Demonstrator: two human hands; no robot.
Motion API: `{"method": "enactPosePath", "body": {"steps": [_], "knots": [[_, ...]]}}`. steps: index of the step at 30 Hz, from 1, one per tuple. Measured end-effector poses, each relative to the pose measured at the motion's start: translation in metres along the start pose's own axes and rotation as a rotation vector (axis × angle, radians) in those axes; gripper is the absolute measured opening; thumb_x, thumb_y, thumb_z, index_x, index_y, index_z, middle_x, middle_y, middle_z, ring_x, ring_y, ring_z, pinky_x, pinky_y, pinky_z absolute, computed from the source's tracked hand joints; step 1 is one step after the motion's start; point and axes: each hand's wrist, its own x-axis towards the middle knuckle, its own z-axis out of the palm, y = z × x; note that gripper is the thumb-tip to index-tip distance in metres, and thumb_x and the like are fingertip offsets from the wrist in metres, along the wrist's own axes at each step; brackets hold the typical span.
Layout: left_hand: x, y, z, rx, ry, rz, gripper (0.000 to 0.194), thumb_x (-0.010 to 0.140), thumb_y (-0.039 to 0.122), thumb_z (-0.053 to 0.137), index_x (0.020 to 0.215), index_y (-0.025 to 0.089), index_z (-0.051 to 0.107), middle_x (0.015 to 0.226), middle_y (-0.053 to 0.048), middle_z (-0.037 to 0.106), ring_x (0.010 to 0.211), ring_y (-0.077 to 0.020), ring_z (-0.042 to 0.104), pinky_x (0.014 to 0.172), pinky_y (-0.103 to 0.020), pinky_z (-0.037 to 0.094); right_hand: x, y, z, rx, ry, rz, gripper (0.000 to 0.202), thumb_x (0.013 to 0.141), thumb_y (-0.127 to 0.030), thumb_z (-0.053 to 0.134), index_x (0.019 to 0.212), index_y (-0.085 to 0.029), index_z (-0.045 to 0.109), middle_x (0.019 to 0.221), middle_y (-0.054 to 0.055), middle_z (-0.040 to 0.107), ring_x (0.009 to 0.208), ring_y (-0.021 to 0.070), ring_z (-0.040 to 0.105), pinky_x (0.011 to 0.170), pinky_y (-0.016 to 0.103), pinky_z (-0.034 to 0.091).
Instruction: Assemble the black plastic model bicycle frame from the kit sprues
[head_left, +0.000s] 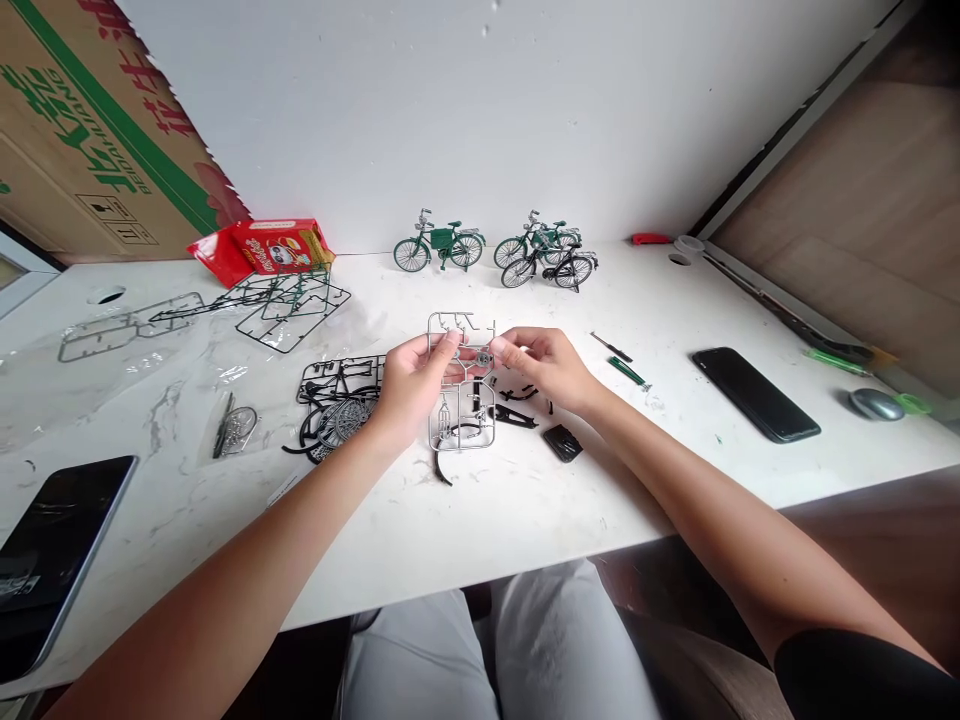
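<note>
A grey plastic sprue (pixel 462 412) with small bicycle parts hangs upright over the desk, held between my two hands. My left hand (pixel 409 390) pinches its left side, with the thumb in front and the fingers behind. At the right edge, by a round chainring part (pixel 484 358), my right hand (pixel 551 368) has thumb and fingertips closed on the frame. Black loose parts lie beneath and behind the sprue, among them a long piece (pixel 514 416), a curved mudguard (pixel 442 468) and a small black box (pixel 562 442). Black sprues with wheels (pixel 337 415) lie left of my left hand.
Assembled model bicycles (pixel 439 245) stand along the wall, including a black one (pixel 551 268). Emptier sprues (pixel 289 310) and a red box (pixel 277 248) are back left. A screwdriver (pixel 611 346), green tweezers (pixel 627 371), a phone (pixel 754 392) and a mouse (pixel 876 403) lie right; a tablet (pixel 56 550), left.
</note>
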Motion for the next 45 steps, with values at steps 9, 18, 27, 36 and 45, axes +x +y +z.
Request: {"method": "enactPosePath", "body": {"steps": [9,18,27,36,45], "knots": [[-0.002,-0.001,0.0,-0.036,-0.015,0.026,0.042,0.085,0.054,0.087,0.099,0.015,0.08,0.104,-0.011,0.083,0.085,-0.0239,0.081,0.091,-0.042,0.065,-0.001,0.004,0.0,0.163,-0.104,0.078,0.044,0.091,-0.062,0.078,0.092,-0.018,0.077,0.089,0.008,0.079,0.078,0.0171,0.069,0.062,0.03,0.057],[-0.003,0.001,0.0,-0.018,-0.038,0.02,0.048,0.086,0.056,0.085,0.106,0.014,0.079,0.102,-0.012,0.082,0.09,-0.0247,0.081,0.093,-0.041,0.063,-0.001,0.004,0.003,0.157,-0.091,-0.017,0.045,0.095,-0.056,0.077,0.12,-0.019,0.078,0.102,0.008,0.08,0.086,0.0191,0.073,0.067,0.032,0.062],[-0.003,0.009,0.0,-0.007,-0.06,-0.114,0.052,0.082,0.061,0.088,0.101,0.015,0.073,0.1,-0.013,0.082,0.091,-0.026,0.081,0.092,-0.041,0.063,0.0,0.008,0.004,0.028,-0.031,-0.072,0.045,0.095,-0.055,0.077,0.12,-0.019,0.075,0.09,0.006,0.08,0.074,0.0159,0.067,0.062,0.031,0.053],[-0.006,0.009,0.0,-0.082,-0.058,-0.054,0.045,0.078,0.053,0.094,0.096,0.014,0.081,0.11,-0.014,0.083,0.11,-0.0282,0.078,0.102,-0.043,0.061,0.001,0.006,0.0,0.02,0.03,-0.087,0.027,0.093,-0.046,0.077,0.099,-0.02,0.077,0.091,0.005,0.074,0.079,0.0157,0.063,0.058,0.029,0.047],[-0.002,0.011,-0.002,-0.062,-0.013,-0.105,0.04,0.081,0.049,0.092,0.096,0.014,0.08,0.1,-0.012,0.083,0.102,-0.0259,0.079,0.1,-0.043,0.062,-0.003,0.002,0.007,0.203,-0.093,-0.039,0.03,0.094,-0.044,0.078,0.114,-0.021,0.078,0.119,0.008,0.079,0.102,0.0214,0.072,0.081,0.035,0.058]]}}
